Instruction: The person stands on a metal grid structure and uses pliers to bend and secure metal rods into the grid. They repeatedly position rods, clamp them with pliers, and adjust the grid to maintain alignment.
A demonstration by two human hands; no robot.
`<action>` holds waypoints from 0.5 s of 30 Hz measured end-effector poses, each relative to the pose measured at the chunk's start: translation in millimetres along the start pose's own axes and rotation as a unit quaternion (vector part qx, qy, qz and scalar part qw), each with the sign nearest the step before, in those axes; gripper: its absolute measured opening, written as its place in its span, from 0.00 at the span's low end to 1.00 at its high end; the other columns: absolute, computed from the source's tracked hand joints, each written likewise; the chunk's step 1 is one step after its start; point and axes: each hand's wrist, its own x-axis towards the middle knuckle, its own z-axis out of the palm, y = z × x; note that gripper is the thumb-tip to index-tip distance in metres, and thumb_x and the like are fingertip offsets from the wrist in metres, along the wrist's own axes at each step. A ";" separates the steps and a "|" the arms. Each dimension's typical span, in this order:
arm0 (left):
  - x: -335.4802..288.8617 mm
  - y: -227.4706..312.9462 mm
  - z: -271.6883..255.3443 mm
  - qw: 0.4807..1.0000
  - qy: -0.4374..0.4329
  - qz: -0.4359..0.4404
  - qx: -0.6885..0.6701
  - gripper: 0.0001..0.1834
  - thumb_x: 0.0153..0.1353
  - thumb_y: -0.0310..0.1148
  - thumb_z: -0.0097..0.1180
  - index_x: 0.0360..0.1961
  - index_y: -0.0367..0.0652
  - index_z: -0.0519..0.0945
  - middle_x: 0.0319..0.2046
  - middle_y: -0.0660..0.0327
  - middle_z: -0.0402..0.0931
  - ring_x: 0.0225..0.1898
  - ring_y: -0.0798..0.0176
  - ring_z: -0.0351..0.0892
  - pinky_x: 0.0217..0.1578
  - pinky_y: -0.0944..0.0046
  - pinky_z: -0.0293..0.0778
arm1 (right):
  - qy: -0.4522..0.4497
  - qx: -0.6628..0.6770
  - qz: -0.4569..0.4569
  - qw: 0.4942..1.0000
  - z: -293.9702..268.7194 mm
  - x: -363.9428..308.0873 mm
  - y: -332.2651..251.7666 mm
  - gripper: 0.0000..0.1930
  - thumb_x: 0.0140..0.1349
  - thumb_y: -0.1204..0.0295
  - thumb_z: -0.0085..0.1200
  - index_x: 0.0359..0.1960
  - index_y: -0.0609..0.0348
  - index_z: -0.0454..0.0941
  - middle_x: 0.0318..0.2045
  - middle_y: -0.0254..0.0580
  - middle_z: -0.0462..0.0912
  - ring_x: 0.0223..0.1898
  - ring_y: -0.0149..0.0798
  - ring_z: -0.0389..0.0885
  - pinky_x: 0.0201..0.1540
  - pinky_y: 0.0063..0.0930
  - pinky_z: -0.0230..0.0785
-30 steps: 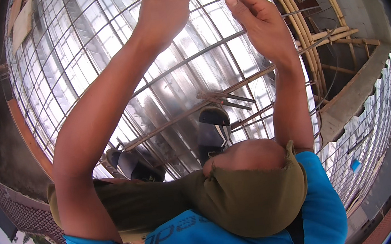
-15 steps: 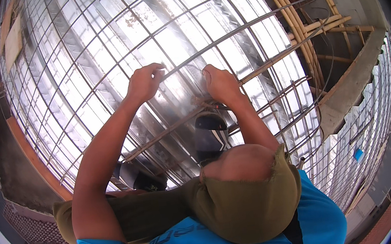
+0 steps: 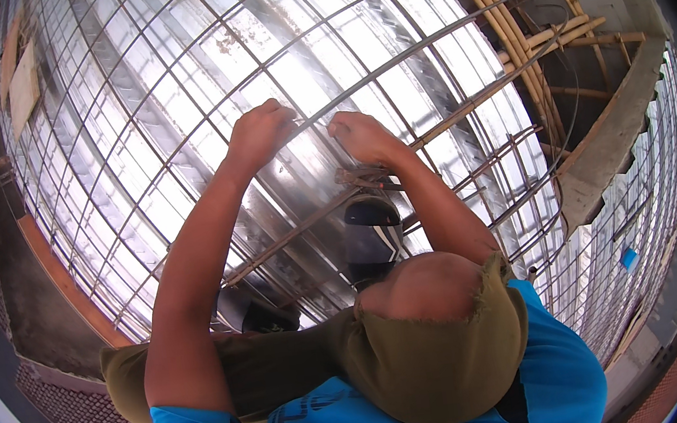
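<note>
My left hand (image 3: 261,135) is closed, its fingertips beside a long steel reinforcing bar (image 3: 377,74) of the grid. Across a short gap, my right hand (image 3: 363,136) is closed too, thumb and fingers pinched together just below that bar. Whatever the fingers of either hand hold is hidden or too thin to make out. Close below my right hand, a brownish bundle of thin wires or a tool (image 3: 364,178) lies by my shoe (image 3: 371,231); its kind is unclear.
Ribbed shiny metal decking (image 3: 200,80) spreads under the bar grid. Bamboo poles (image 3: 508,43) cross an opening at right, beside a concrete ledge (image 3: 613,140). Another gridded deck lies beyond it, with a small blue object (image 3: 629,259). An orange-brown board (image 3: 68,278) edges the left side.
My right hand has moved slightly left, nearer my left hand, and its fingers have turned inward. My left hand has shifted a little. A thin wire seen beside my right hand is no longer distinct.
</note>
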 end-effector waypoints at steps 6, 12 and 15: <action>7.6 5.7 4.0 0.999 -0.035 0.002 0.022 0.07 0.72 0.33 0.59 0.41 0.41 0.83 0.41 0.51 0.83 0.45 0.45 0.86 0.48 0.46 0.81 | 0.032 -0.013 0.006 0.999 1.1 -2.7 -4.0 0.14 0.75 0.63 0.51 0.48 0.59 0.84 0.43 0.59 0.88 0.49 0.61 0.86 0.55 0.50 0.75; 14.5 22.6 -6.2 0.996 -0.060 -0.051 -0.040 0.07 0.67 0.31 0.62 0.39 0.37 0.82 0.33 0.46 0.86 0.39 0.38 0.87 0.46 0.42 0.81 | 0.047 -0.074 0.050 0.995 -7.2 -21.5 -32.6 0.10 0.75 0.66 0.54 0.51 0.53 0.83 0.42 0.59 0.89 0.48 0.64 0.87 0.53 0.54 0.76; 17.9 45.0 -8.0 0.995 -0.075 -0.070 0.013 0.08 0.65 0.31 0.64 0.38 0.36 0.82 0.33 0.45 0.87 0.38 0.38 0.88 0.46 0.43 0.82 | 0.055 -0.083 0.021 0.995 -9.3 -19.6 -26.6 0.10 0.75 0.66 0.54 0.52 0.53 0.83 0.42 0.59 0.89 0.48 0.64 0.87 0.52 0.54 0.76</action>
